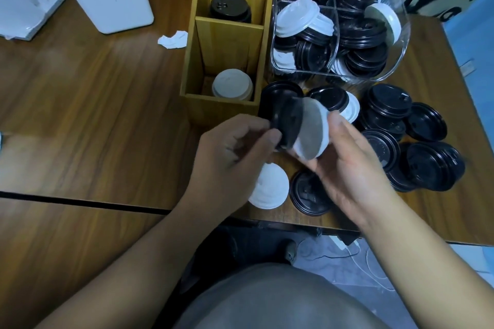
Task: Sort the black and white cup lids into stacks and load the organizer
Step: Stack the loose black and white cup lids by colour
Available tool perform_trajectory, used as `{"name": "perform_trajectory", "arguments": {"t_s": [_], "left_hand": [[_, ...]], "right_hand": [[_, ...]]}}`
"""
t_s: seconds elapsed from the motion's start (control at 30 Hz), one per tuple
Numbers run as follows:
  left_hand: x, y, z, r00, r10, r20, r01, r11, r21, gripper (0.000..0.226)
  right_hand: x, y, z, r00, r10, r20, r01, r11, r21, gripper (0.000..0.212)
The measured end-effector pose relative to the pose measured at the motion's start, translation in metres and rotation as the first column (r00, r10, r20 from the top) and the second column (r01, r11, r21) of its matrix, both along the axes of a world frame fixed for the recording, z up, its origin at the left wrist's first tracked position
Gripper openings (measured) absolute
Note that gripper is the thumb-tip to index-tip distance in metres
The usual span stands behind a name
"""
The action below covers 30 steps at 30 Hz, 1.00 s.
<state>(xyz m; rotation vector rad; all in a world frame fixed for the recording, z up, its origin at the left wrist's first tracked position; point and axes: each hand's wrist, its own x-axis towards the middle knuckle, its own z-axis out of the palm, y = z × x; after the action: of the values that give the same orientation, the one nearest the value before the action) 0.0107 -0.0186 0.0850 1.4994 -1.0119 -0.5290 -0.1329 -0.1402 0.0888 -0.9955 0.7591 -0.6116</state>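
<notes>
Two hands are meeting just in front of the wooden organizer (pixel 227 107), above the table (pixel 93 88). The left hand (pixel 235 152) is pinching a black lid (pixel 287 123) by its rim with curled fingers, though blur is hiding whether it holds more than one. The right hand (pixel 352 168) is cradling a white lid (pixel 311 136), its thumb pressing the upper edge and its fingers bracing from below, and the two lids are touching. Inside the organizer a black stack (pixel 230 8) is sitting in the far compartment and a white stack (pixel 232 85) in the near one. Loose black lids (pixel 425 125) are crowding the table's right side up to the clear bin (pixel 395 67). A loose white lid (pixel 271 189) and a lone black lid (pixel 307 195) are lying just beside the near edge. A broad stretch of tabletop is lying to the left of the organizer.
</notes>
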Motion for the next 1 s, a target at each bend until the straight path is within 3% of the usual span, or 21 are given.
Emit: {"name": "perform_trajectory", "arguments": {"t_s": [0.07, 0.17, 0.23, 0.3, 0.4, 0.47, 0.6, 0.77, 0.87, 1.0], "left_hand": [[0.008, -0.004, -0.004, 0.991, 0.053, -0.12, -0.044, 0.996, 0.079, 0.012], [0.013, -0.018, -0.011, 0.947, 0.119, -0.297, -0.026, 0.954, 0.299, 0.012], [0.014, -0.027, -0.013, 0.934, 0.129, -0.333, 0.018, 0.914, 0.405, 0.01], [0.015, -0.031, -0.014, 0.959, 0.089, -0.269, 0.055, 0.874, 0.483, 0.019], [0.017, -0.026, -0.015, 0.997, 0.013, -0.072, 0.027, 0.85, 0.526, 0.041], [0.02, -0.014, -0.016, 0.995, 0.004, 0.097, -0.055, 0.846, 0.531, 0.049], [0.018, 0.027, -0.019, 0.931, -0.064, 0.358, -0.117, 0.879, 0.461, 0.042], [0.0, 0.051, -0.039, 0.882, -0.289, 0.371, 0.072, 0.863, 0.5, 0.08], [-0.002, 0.046, -0.05, 0.869, -0.311, 0.385, 0.079, 0.855, 0.513, 0.103], [-0.003, 0.041, -0.059, 0.862, -0.314, 0.397, 0.066, 0.848, 0.525, 0.106]], "right_hand": [[-0.008, -0.008, 0.002, 0.997, -0.068, -0.041, 0.063, 0.991, -0.115, 0.046], [-0.022, -0.019, 0.003, 0.989, -0.135, -0.063, 0.117, 0.963, -0.242, 0.063], [-0.028, -0.024, 0.004, 0.987, -0.147, -0.066, 0.123, 0.953, -0.278, 0.066], [-0.031, -0.025, 0.002, 0.985, -0.154, -0.076, 0.122, 0.939, -0.322, 0.061], [-0.031, -0.018, -0.008, 0.972, -0.136, -0.192, 0.018, 0.856, -0.516, 0.034], [-0.033, -0.006, -0.014, 0.952, -0.066, -0.301, -0.14, 0.777, -0.614, 0.04], [-0.035, 0.022, -0.027, 0.873, -0.044, -0.486, -0.416, 0.455, -0.787, 0.058], [-0.023, 0.035, -0.044, 0.768, -0.11, -0.631, -0.598, 0.229, -0.768, 0.062], [-0.014, 0.033, -0.049, 0.735, -0.161, -0.659, -0.638, 0.164, -0.752, 0.063], [-0.006, 0.033, -0.051, 0.703, -0.174, -0.69, -0.685, 0.097, -0.722, 0.063]]}}
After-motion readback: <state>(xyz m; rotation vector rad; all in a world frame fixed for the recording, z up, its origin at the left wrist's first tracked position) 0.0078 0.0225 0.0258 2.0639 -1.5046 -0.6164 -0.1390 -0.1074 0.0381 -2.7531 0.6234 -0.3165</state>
